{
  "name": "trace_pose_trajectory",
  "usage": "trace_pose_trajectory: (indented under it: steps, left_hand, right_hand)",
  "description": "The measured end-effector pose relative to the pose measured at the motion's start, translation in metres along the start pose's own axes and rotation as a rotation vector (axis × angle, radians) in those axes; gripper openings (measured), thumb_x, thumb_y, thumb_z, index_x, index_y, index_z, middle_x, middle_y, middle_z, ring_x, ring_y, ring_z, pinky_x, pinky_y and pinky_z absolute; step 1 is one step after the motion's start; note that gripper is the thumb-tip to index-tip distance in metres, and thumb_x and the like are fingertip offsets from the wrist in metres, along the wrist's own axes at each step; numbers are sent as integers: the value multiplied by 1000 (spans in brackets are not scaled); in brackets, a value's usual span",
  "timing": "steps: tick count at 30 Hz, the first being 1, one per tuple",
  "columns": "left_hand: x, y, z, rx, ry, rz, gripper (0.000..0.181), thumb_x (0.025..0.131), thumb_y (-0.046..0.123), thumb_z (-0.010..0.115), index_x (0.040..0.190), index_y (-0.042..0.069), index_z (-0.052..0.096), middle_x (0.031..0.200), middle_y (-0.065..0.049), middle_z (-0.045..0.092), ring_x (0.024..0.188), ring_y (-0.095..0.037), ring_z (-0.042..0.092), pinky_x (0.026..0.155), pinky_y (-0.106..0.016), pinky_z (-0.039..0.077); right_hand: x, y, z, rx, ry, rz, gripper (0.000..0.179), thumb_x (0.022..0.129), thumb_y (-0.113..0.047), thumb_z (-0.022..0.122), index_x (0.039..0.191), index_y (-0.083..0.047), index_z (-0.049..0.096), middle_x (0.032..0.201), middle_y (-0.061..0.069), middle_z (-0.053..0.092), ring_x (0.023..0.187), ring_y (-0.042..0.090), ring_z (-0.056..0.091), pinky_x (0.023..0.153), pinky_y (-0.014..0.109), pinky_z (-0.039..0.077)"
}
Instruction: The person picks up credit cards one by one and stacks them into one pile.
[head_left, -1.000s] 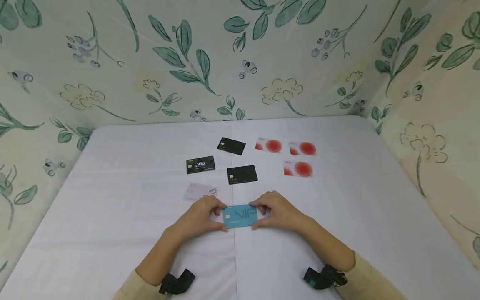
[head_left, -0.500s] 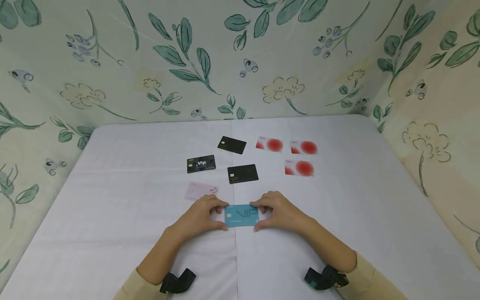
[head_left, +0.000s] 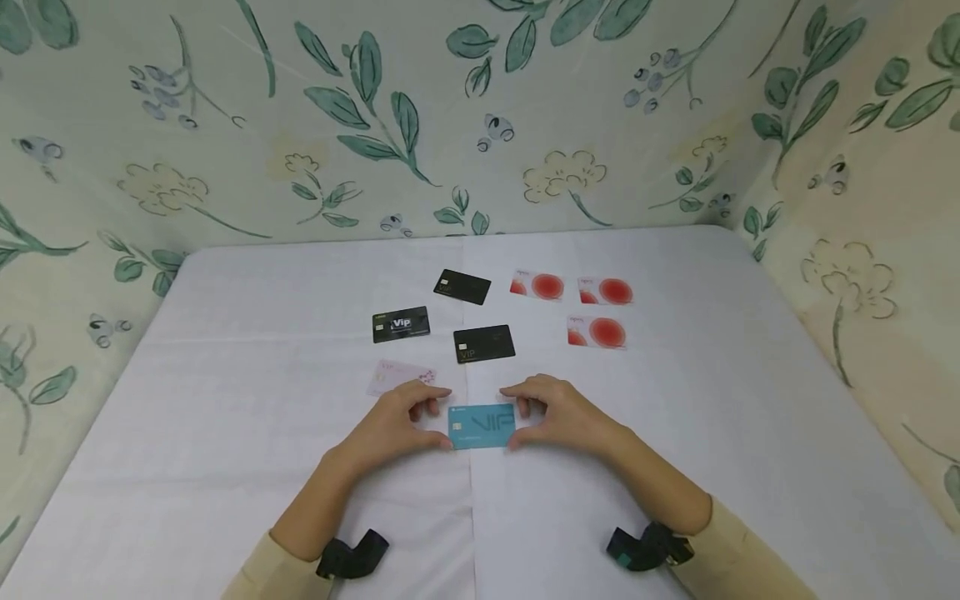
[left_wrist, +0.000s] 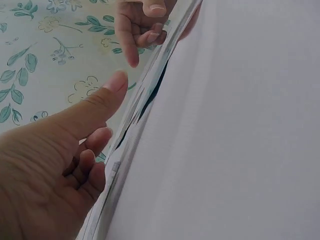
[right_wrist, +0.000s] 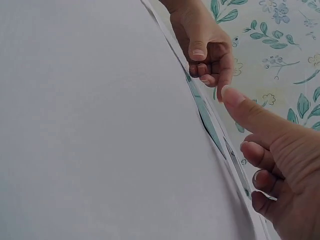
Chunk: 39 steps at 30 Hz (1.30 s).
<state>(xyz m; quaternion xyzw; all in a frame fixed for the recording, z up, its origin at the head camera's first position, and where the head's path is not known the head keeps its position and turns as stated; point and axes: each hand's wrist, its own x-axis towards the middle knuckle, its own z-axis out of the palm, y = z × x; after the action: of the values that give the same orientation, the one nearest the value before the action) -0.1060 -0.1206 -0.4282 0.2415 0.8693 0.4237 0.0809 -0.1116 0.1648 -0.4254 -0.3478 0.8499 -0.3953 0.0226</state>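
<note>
Blue card [head_left: 482, 427] lies between two spread hands

The blue card, its large letters reading "VIP", lies on the white cloth [head_left: 195, 433] near the middle of the scene, across a straight crease [head_left: 472, 521]. The left hand [head_left: 397, 421] and right hand [head_left: 562, 414] flank it, thumb and index finger spread apart on each, the other fingers loosely bent. Both index fingertips sit just beyond its far edge; the thumbs reach its near corners (whether they touch it, I cannot tell).

The left hand stands in front of a pale pink card [head_left: 393, 375], hiding part of its near side. Farther off lie three dark cards: one with a bold white "Vip" [head_left: 401, 324] to the left, a black card [head_left: 484, 343] just beyond the blue one, and a tilted black card [head_left: 462, 287] farthest away. To their right are three red-and-white cards, two on the far side [head_left: 536, 285] [head_left: 605, 291] and one nearer [head_left: 596, 332].

Black straps [head_left: 352, 556] [head_left: 645, 547] show at the wrists, beside beige sleeves [head_left: 277, 571] [head_left: 742, 550]. A leaf-and-flower backdrop [head_left: 465, 108] rises behind the far edge and along both sides.
</note>
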Motion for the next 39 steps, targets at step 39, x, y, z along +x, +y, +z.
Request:
trace_pose_trajectory:
  steps: [39]
  left_hand:
    - [-4,-9,-43,132,325,53,70,60,14,89,124,5,61,96,-6,60,82,-26,50,72,-36,43]
  right_hand:
    - [45,-32,3,-108,95,42,65,64,-33,87,118,-6,65,82,-5,55,76,22,51,62,21,38]
